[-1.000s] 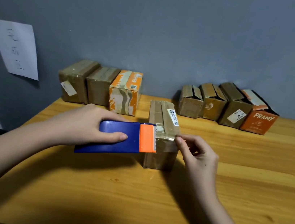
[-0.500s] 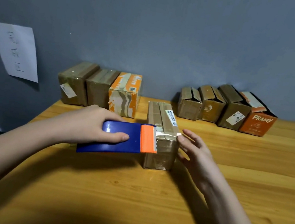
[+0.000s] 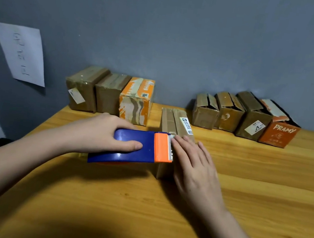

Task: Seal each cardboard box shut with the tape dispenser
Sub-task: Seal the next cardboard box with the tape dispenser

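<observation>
Centre frame: the cardboard box (image 3: 176, 121) runs lengthwise up-frame — left hand (image 3: 97, 132) grips the tape dispenser (image 3: 137, 149) at its near left edge, right hand (image 3: 196, 164) lies flat, fingers straight, on its near end.

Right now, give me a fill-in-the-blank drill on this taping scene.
1. The left hand grips the blue and ____ tape dispenser.
2. The right hand lies ____ on the middle box.
3. The box printed PRAMY stands at the row's ____ end.

Missing words: orange; flat; right
</observation>
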